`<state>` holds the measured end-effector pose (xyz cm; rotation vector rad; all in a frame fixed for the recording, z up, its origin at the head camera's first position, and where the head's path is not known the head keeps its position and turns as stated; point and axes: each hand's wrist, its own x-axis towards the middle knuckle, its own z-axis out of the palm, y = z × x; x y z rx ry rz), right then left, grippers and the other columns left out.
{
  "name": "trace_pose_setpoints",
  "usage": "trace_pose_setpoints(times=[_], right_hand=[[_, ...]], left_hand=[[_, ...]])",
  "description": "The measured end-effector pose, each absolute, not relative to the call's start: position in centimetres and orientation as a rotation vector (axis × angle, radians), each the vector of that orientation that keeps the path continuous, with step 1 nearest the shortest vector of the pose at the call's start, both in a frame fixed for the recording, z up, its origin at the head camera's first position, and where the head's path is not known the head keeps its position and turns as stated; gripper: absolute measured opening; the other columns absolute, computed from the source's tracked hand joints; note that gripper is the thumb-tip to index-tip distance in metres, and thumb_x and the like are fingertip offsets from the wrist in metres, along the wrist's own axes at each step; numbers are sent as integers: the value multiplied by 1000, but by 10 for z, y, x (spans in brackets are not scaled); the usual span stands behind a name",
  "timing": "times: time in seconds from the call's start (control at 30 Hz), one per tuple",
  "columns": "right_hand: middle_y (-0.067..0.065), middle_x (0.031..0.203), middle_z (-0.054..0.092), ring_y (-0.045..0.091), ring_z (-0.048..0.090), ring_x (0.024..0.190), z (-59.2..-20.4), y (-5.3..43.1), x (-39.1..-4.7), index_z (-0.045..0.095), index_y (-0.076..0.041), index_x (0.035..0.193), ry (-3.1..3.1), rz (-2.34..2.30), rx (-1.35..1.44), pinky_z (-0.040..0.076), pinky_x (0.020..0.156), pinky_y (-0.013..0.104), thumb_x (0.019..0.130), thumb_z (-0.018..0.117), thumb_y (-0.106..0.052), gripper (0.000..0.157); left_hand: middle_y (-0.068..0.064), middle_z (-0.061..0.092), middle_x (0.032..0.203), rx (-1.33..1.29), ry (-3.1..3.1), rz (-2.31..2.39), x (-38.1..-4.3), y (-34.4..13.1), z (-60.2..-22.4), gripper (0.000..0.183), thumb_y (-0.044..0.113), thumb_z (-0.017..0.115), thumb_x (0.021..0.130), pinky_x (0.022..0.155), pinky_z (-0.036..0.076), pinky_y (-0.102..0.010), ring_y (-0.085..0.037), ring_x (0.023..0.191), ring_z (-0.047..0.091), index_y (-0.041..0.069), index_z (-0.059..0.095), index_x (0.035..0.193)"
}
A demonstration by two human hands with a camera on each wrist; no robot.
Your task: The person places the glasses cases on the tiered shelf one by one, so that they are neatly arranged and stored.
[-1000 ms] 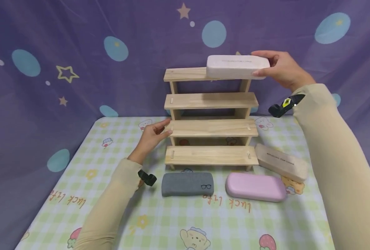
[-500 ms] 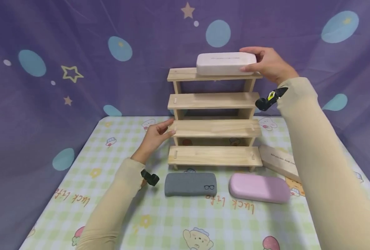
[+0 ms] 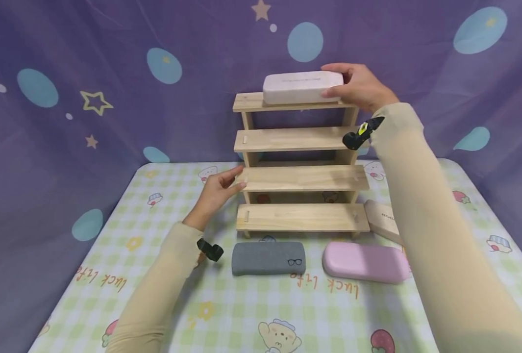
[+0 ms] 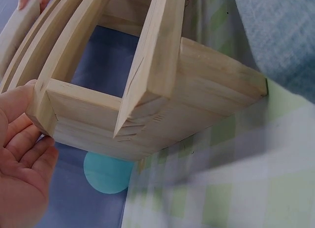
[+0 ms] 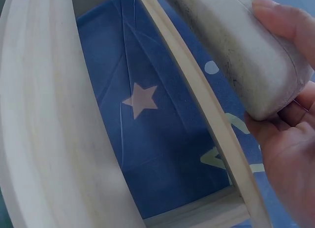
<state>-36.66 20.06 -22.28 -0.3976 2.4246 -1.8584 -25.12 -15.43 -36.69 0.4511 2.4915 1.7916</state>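
Observation:
My right hand [image 3: 360, 88] grips the right end of a white glasses case [image 3: 296, 87], thumb at the front and fingers behind. The case lies lengthwise at the top board of a wooden tiered shelf [image 3: 302, 179]; whether it touches the board, I cannot tell. In the right wrist view the case [image 5: 241, 50] is slanted beside the top board's edge. My left hand [image 3: 216, 193] pinches the left end of the shelf's second board from the bottom. The left wrist view shows the thumb and fingers [image 4: 29, 149] around that board end.
On the checked cloth [image 3: 199, 304] before the shelf lie a grey glasses case [image 3: 265, 259] and a pink one [image 3: 364, 262]. A beige case [image 3: 381, 218] rests by the shelf's lower right, partly hidden by my right sleeve. A purple curtain [image 3: 111, 29] hangs behind.
My right hand has carried the white case leftward, from overhanging the top board's right end to nearer its middle. My left hand stays on the shelf.

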Motion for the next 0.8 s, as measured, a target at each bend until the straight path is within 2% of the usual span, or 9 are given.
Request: trace_pose_setpoints(times=[0.13,0.33,0.8], right_hand=[[1,114,54,13,48,101,-223,199,-367,47,-8,139,2393,-1874,-386,44,80,15,75,76,1,70],[5,122,50,16,47,105,-227,200,-368,46,-10,140,2323,-1879,-351,46,81,16,76,75,3,72],[8,131,46,16,45,111,-226,193,-372,40,-13,144,2375,-1773,-373,43,91,19,80,73,-4,72]], left_hand=[[-17,43,141,440,2499,1767,-241,-151,-354,49,4,62,90,112,30,-35,-27,134,38,-7,45,135],[-16,43,141,428,2480,1780,-239,-152,-354,49,4,62,90,112,30,-34,-26,134,38,-6,45,135],[-18,44,141,433,2482,1784,-235,-159,-352,48,3,61,91,112,30,-35,-27,133,39,-7,45,134]])
